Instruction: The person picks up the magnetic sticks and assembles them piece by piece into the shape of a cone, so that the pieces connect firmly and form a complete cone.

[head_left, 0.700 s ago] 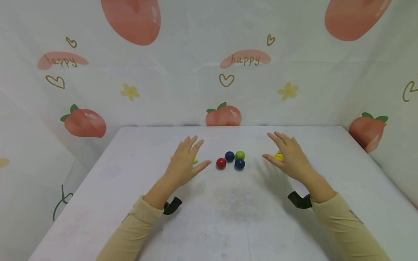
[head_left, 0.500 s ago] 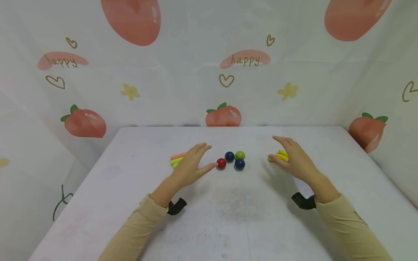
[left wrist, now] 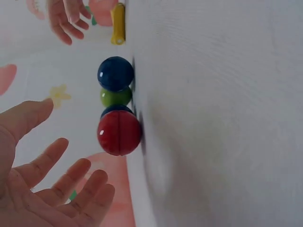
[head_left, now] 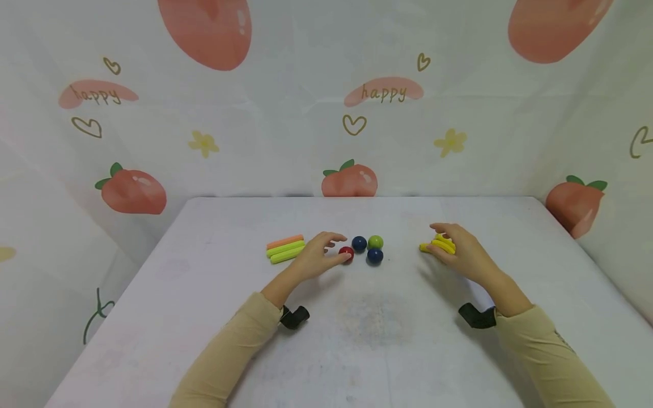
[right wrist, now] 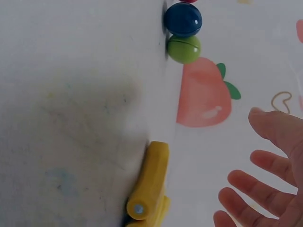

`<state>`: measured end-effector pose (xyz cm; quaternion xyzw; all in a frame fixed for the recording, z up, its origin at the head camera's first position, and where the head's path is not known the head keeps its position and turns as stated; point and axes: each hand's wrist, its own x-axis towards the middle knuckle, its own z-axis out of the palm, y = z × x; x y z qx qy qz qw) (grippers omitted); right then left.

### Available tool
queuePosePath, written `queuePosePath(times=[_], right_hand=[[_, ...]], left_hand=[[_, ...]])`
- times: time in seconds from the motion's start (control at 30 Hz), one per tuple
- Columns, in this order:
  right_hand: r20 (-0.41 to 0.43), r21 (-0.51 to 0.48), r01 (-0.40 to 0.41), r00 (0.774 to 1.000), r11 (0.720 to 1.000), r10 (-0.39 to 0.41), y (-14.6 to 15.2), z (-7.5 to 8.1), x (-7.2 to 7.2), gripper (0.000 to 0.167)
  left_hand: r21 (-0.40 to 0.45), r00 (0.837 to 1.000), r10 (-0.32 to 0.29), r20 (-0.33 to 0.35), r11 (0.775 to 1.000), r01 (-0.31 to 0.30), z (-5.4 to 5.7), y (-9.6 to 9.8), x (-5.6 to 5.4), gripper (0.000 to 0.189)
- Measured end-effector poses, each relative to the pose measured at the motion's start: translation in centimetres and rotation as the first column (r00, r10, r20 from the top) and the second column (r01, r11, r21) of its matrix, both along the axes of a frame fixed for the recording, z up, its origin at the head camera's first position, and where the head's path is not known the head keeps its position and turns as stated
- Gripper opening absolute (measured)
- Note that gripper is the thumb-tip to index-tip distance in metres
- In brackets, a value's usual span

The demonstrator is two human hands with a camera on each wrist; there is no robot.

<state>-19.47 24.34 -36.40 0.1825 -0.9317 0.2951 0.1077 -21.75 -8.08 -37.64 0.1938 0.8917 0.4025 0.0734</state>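
Note:
My left hand hovers just left of the red ball, fingers spread and relaxed, holding nothing. In the left wrist view a gap shows between its fingertips and that ball. Two dark blue balls and a green ball sit close by on the table. Over at the right, my right hand is held beside a yellow plastic piece with a metal pin, its fingers loosely bent and apart from it. The hand partly hides the yellow pieces in the head view.
Left of the balls lie an orange stick and yellow-green sticks, side by side on the white table. A fruit-patterned cloth hangs behind the table. Black mounts project from both wrists.
My left hand has moved right and lower, from over the sticks to beside the red ball, uncovering the sticks. My right hand has lowered slightly and shifted right, nearer the yellow pieces.

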Motion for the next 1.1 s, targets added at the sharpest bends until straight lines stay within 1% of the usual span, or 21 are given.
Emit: queuePosePath(times=[0.13, 0.27, 0.43, 0.53, 0.6, 0.77, 0.87, 1.1], right_hand=[[-0.004, -0.004, -0.002, 1.000, 1.000, 0.002, 0.1, -0.4, -0.2, 0.045], [0.011, -0.002, 0.000, 1.000, 1.000, 0.000, 0.1, -0.6, -0.3, 0.045], [0.024, -0.003, 0.007, 1.000, 1.000, -0.007, 0.2, -0.7, -0.5, 0.043], [0.028, -0.003, 0.010, 1.000, 1.000, -0.010, 0.3, -0.9, -0.8, 0.042], [0.045, -0.002, 0.009, 0.999, 1.000, -0.009, 0.3, -1.0, -1.0, 0.041], [0.123, 0.001, 0.020, 0.992, 1.000, -0.020, 0.5, -1.4, -1.5, 0.040], [0.155, 0.002, 0.033, 0.987, 0.999, -0.033, 0.6, -1.6, -1.7, 0.039], [0.192, 0.025, 0.058, 0.979, 0.998, -0.062, 0.5, -1.7, -2.1, 0.037]], left_hand=[[-0.011, 0.999, 0.004, 0.051, 1.000, -0.003, -0.6, 0.3, -0.8, 0.040], [-0.019, 0.996, -0.015, 0.083, 1.000, 0.017, -1.0, 0.6, -1.3, 0.038], [-0.041, 0.995, -0.053, 0.081, 0.998, 0.056, -1.3, 0.9, -1.7, 0.035], [-0.056, 0.994, -0.058, 0.090, 0.996, 0.064, -1.3, 0.9, -1.7, 0.033], [-0.059, 0.993, -0.064, 0.100, 0.996, 0.070, -1.3, 0.9, -1.7, 0.032], [-0.077, 0.992, -0.075, 0.106, 0.994, 0.083, -1.3, 0.9, -1.6, 0.030], [-0.084, 0.991, -0.080, 0.108, 0.992, 0.089, -1.3, 0.9, -1.5, 0.030], [-0.084, 0.986, -0.105, 0.127, 0.990, 0.116, -1.1, 0.7, -1.0, 0.030]])
